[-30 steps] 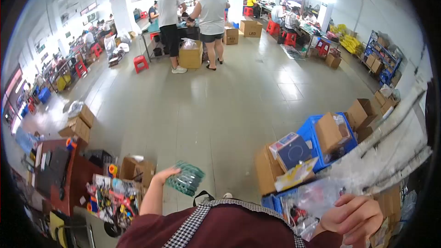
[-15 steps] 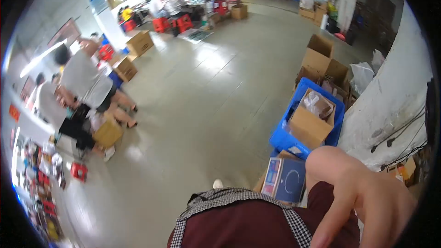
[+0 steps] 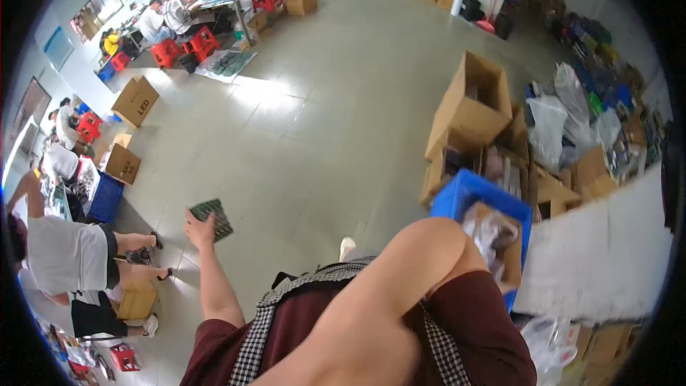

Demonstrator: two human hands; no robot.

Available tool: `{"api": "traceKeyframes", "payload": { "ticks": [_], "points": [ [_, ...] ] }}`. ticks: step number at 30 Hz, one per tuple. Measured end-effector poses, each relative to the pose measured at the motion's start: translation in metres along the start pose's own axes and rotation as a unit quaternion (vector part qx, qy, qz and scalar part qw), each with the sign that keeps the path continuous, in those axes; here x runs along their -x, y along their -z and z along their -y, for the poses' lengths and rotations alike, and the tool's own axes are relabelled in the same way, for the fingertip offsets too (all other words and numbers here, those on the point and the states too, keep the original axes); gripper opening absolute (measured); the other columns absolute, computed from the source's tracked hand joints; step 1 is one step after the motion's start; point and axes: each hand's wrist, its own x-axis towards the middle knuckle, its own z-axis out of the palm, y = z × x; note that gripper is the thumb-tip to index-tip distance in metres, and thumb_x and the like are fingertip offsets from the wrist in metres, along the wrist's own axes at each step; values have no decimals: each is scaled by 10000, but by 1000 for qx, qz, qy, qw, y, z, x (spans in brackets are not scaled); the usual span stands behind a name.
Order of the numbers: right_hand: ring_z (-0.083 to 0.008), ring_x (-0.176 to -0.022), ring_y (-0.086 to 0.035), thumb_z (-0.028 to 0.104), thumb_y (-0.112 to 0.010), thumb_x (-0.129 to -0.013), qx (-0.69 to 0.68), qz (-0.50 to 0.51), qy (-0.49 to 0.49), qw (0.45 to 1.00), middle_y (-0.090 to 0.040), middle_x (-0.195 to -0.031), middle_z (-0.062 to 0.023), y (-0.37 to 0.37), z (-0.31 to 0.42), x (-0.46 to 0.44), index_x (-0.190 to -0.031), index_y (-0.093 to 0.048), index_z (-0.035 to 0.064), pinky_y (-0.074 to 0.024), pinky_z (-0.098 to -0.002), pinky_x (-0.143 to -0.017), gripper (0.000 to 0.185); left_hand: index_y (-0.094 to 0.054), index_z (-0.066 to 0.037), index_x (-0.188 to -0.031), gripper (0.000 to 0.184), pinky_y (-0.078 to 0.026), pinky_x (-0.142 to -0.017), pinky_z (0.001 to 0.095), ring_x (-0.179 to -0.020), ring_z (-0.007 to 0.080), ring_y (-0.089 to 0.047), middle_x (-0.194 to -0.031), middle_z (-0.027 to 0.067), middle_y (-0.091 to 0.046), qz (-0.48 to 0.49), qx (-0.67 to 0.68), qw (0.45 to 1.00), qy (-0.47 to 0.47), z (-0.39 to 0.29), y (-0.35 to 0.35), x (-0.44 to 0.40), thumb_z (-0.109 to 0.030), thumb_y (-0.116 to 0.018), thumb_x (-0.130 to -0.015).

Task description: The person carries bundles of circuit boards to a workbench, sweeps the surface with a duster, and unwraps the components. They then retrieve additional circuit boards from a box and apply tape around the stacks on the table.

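My left hand (image 3: 199,229) is stretched out over the floor at the left, its fingers closed round a dark green slab with rows of pale marks (image 3: 212,219). What kind of thing the slab is does not show clearly. My right arm is bent across my chest, its elbow towards the blue crate. At the bottom edge the blurred lower end of that arm may include part of my right hand (image 3: 379,354), whose fingers are hidden. Over a dark red shirt I wear an apron with checked straps (image 3: 254,332).
A blue crate (image 3: 444,199) with a carton and plastic bags stands at my right, beside open cardboard boxes (image 3: 468,104). Piled bags (image 3: 554,125) lie beyond. Co-workers in white tops (image 3: 71,251) are at the left. Tables and red stools (image 3: 203,43) stand farther back.
My view has swung, shifting the co-workers left. My left hand has come into view with the green slab. My right arm has moved leftwards across my chest.
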Motion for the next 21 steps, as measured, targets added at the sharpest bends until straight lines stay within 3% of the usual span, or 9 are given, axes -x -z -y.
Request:
{"api": "traceKeyframes", "payload": {
  "ticks": [3,6,7,10,15,16,17,19,21],
  "points": [
    [-230,-880,-590,135,-530,-851,-29,116,-173,978,-622,-923,-159,110,22,-81,-911,-579,-58,-442,-324,-843,208,-228,-126,-1380,949,-360,-947,419,-1131,381,-415,-1189,252,-427,81,0,990,113,-41,-39,1,-438,-695,-615],
    [-218,-1029,-543,151,-500,-883,-49,424,-482,765,-591,-1007,-165,259,36,-160,-950,-557,-52,-417,-370,-891,221,-277,-149,-1365,937,-361,-966,415,-1171,364,-411,-1250,245,-421,165,-31,954,247,4,-106,27,-450,-699,-584],
    [-242,-1021,-550,223,-502,-887,8,380,-411,829,-592,-1037,-163,305,48,-169,-1049,-540,-45,-414,-361,-891,316,-291,-159,-1355,940,-351,-977,422,-1196,353,-394,-1293,212,-406,199,-43,934,294,27,-122,39,-465,-714,-573],
    [-222,-1044,-540,238,-515,-887,242,223,-389,860,-577,-1115,-141,462,96,-207,-1221,-457,-29,-389,-346,-920,431,-433,-144,-1265,626,-372,-944,398,-1166,316,-438,-1287,132,-444,401,-50,913,-51,71,-182,30,-439,-598,-739],
    [-223,-1025,-539,297,-523,-884,243,-282,-369,852,-562,-1115,-136,715,107,-189,-1242,-444,2,-399,-348,-895,471,-486,-136,-1224,539,-379,-926,389,-1155,297,-453,-1271,110,-468,218,207,920,253,-30,-240,-103,-455,-534,-792],
    [-218,-1029,-535,310,-521,-886,213,-405,-348,818,-556,-1118,-137,754,112,-185,-1252,-433,12,-403,-343,-884,481,-455,-100,-1251,586,-388,-924,383,-1129,281,-475,-1253,104,-486,254,36,963,87,-61,-249,-146,-415,-586,-775],
    [-217,-1036,-529,316,-520,-886,216,-444,-346,798,-551,-1125,-131,781,120,-188,-1258,-425,15,-404,-343,-878,487,-425,-63,-1278,643,-397,-923,378,-1104,265,-497,-1235,98,-504,225,-144,960,-78,-109,-246,-191,-376,-638,-759],
    [-214,-1051,-517,327,-517,-887,225,-518,-337,753,-542,-1139,-120,833,142,-199,-1270,-410,21,-406,-342,-866,501,-508,-80,-1193,661,-431,-876,386,-1068,251,-527,-1145,162,-552,169,113,883,424,-289,-311,-354,-482,-654,-689],
    [-235,-1115,-476,339,-519,-884,274,-561,-306,719,-506,-1196,-135,881,175,-213,-1294,-377,20,-386,-367,-903,539,-473,-14,-1185,711,-492,-792,354,-952,250,-589,-1055,157,-596,191,362,878,250,-514,-294,-447,-350,-753,-624]
  ]
}}
